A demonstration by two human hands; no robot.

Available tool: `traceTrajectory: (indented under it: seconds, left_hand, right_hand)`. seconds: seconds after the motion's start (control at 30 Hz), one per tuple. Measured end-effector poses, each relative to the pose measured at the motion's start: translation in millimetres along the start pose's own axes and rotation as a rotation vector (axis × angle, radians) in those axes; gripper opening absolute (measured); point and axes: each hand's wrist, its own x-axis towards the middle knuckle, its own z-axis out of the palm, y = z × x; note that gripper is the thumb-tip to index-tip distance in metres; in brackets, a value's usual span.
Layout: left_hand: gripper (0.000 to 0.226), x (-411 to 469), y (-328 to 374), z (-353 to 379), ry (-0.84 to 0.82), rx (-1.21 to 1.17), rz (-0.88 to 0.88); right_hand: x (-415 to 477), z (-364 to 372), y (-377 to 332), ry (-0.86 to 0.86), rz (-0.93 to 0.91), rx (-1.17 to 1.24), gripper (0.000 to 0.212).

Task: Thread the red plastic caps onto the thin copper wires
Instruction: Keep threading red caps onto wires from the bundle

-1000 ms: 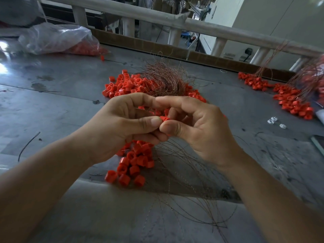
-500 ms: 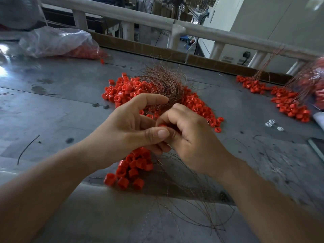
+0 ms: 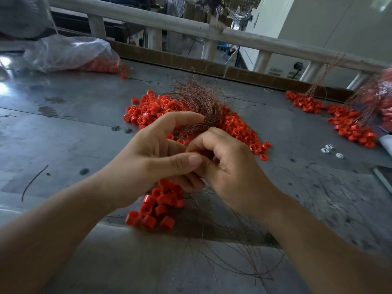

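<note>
Caps (image 3: 158,206) at table (image 3: 59,141) edge — wires (image 3: 237,254) beyond

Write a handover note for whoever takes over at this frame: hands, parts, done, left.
Left hand and right hand meet on one red cap, both pinching it; the wire there is hidden.
Copper wire bundle lies on the loose cap pile behind the hands.
Done: a cap cluster below the left hand, seemingly strung.
Left: the loose pile, largely unthreaded.
</note>
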Motion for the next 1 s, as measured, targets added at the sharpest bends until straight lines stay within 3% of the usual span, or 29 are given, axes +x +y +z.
traceTrajectory:
  seconds: [0.3,0.57,0.77,1.0]
  left_hand:
    - [0.053,1.7,3.3,0.1,0.042,0.034,-0.016]
    - [0.048,3.9,3.9,-5.9,0.144,-0.012,0.060]
    - [0.033,5.6,5.6,-5.7,0.195,-0.042,0.067]
    - [0.036,7.0,5.2,-8.9,0.230,-0.027,0.076]
  right_hand:
    - [-1.8,1.5,0.5,0.055,-0.020,0.013,0.008]
    - [0.1,-1.1,0.4,0.098,0.022,0.124,0.032]
    - [0.9,-2.9,5.4,0.117,0.071,0.102,0.019]
    - [2.9,-11.4,6.3,0.125,0.083,-0.054,0.003]
